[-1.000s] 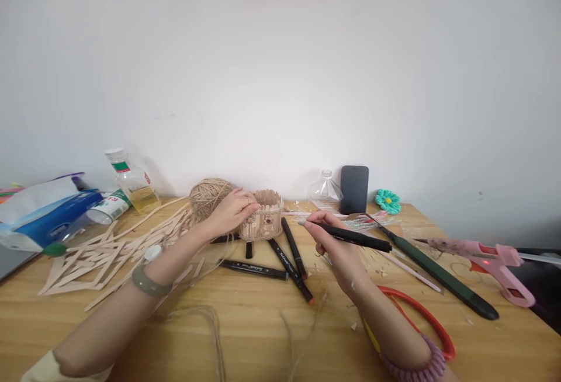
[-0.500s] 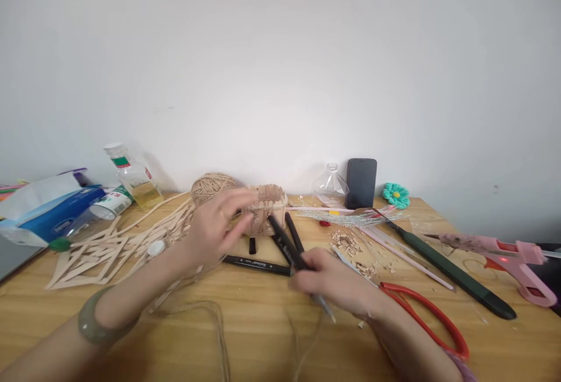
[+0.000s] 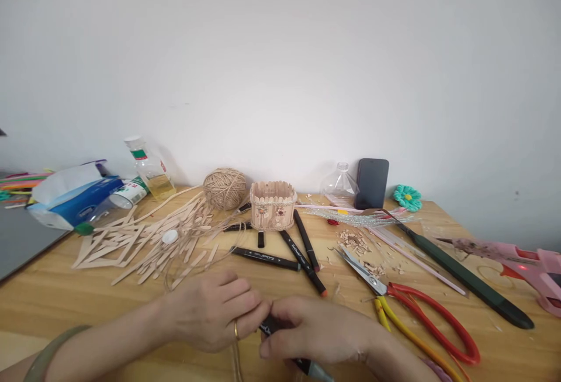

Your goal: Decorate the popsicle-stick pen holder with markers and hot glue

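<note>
My right hand (image 3: 318, 329) is wrapped round a black marker (image 3: 272, 326) with a grey end that sticks out below the palm. My left hand (image 3: 219, 312), with a gold ring on one finger, is closed at the marker's upper end; its fingertips are hidden. Beyond the hands stands a small oval basket of wooden craft sticks (image 3: 274, 207), trimmed with twine and small flower decorations on its front. Before it lie a marker with a red end (image 3: 302, 262), another black marker (image 3: 307, 240), a third marker (image 3: 265, 258) and a black cap (image 3: 260, 239).
Wooden sticks (image 3: 127, 245) are strewn on the left, near a ball of twine (image 3: 225, 188) and a glue bottle (image 3: 151, 172). Red-handled scissors (image 3: 432, 312), a green-handled tool (image 3: 460, 271), a pink glue gun (image 3: 521, 262) and a phone (image 3: 371, 184) are on the right.
My left hand has come down from in front of the basket to meet my right hand. My right hand has moved nearer to me, and a red-ended marker now shows lying free on the table.
</note>
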Demonstrator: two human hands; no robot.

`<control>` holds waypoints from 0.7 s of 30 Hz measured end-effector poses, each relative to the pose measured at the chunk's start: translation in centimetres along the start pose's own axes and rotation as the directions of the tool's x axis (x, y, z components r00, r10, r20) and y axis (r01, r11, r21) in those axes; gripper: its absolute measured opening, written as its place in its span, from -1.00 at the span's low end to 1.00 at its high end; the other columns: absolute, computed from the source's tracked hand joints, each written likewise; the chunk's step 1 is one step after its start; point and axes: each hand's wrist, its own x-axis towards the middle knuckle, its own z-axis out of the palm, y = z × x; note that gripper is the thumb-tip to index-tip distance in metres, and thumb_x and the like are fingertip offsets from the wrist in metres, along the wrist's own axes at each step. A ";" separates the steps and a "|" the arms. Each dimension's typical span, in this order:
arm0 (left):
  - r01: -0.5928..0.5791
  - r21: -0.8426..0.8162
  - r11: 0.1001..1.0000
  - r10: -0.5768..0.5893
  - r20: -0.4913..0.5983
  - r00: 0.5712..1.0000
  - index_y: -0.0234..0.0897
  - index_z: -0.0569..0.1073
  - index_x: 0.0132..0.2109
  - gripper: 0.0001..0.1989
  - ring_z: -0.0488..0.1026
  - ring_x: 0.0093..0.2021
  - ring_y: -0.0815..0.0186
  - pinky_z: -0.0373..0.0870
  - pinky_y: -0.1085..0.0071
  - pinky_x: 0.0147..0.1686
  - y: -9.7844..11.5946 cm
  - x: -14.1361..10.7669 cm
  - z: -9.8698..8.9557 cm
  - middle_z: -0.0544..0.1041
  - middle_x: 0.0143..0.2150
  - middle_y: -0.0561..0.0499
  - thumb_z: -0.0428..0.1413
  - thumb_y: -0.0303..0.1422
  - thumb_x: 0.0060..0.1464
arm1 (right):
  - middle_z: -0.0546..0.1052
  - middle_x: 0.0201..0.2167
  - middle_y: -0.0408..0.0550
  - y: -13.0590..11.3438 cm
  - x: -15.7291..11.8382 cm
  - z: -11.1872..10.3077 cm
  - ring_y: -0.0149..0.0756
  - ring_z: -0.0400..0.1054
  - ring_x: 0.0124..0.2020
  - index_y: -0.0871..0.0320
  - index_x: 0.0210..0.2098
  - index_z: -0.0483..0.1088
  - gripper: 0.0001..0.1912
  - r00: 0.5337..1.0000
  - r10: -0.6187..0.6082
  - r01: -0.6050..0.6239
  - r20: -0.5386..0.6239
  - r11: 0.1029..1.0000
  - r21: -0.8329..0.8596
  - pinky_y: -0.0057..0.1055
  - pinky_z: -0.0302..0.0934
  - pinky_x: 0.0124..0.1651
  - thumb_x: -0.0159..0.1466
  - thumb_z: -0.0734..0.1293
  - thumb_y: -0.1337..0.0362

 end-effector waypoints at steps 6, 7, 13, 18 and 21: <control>0.049 -0.051 0.998 -0.049 -0.008 0.999 -0.37 0.39 -0.23 -0.69 0.27 -0.59 0.34 0.12 0.37 -0.64 0.5 -0.5 -0.8 0.37 -0.56 0.07 -0.20 -0.36 0.32 | 0.24 -0.72 -0.34 0.3 0.4 0.2 -0.58 0.04 -0.69 0.14 -0.61 0.24 -0.82 0.981 0.151 -0.164 0.122 0.981 0.107 -0.60 -0.09 -0.66 0.01 0.35 0.30; 0.060 -0.058 0.996 -0.061 -0.006 0.998 -0.36 0.38 -0.27 -0.65 0.26 -0.59 0.34 0.10 0.37 -0.64 0.6 -0.5 -0.9 0.36 -0.56 0.07 -0.22 -0.32 0.33 | 0.25 -0.72 -0.34 0.5 0.6 0.2 -0.58 0.04 -0.70 0.15 -0.61 0.27 -0.80 0.972 0.172 -0.190 0.162 0.976 0.104 -0.60 -0.10 -0.67 -0.01 0.38 0.24; 0.096 -0.035 0.995 -0.099 -0.079 0.992 -0.30 0.29 -0.50 -0.56 0.20 -0.61 0.34 0.00 0.35 -0.62 1.3 -0.5 -1.4 0.29 -0.62 0.07 -0.22 -0.31 0.32 | 0.21 -0.80 -0.37 -0.4 0.3 1.2 -0.59 0.02 -0.73 0.15 -0.71 0.25 -0.74 0.928 0.270 -0.311 0.257 0.941 0.134 -0.58 -0.13 -0.68 0.05 0.36 0.34; 0.121 0.022 0.992 -0.120 -0.056 0.991 -0.30 0.30 -0.49 -0.58 0.21 -0.61 0.32 0.01 0.34 -0.60 1.9 -0.1 -1.6 0.32 -0.63 0.06 -0.21 -0.35 0.32 | 0.15 -0.81 -0.35 -1.9 -0.7 1.9 -0.57 -0.04 -0.75 0.12 -0.77 0.14 -0.65 0.940 0.283 -0.295 0.189 0.955 0.039 -0.55 -0.19 -0.70 0.10 0.24 0.42; 0.143 0.009 0.990 -0.143 -0.020 0.990 -0.30 0.32 -0.48 -0.59 0.24 -0.61 0.32 0.04 0.35 -0.61 2.6 0.4 -2.0 0.35 -0.63 0.06 -0.18 -0.29 0.31 | 0.08 -0.77 -0.34 -2.2 -1.5 1.9 -0.55 -0.10 -0.74 0.10 -0.72 0.09 -0.67 0.947 0.286 -0.269 0.146 0.955 -0.123 -0.53 -0.24 -0.72 0.12 0.23 0.39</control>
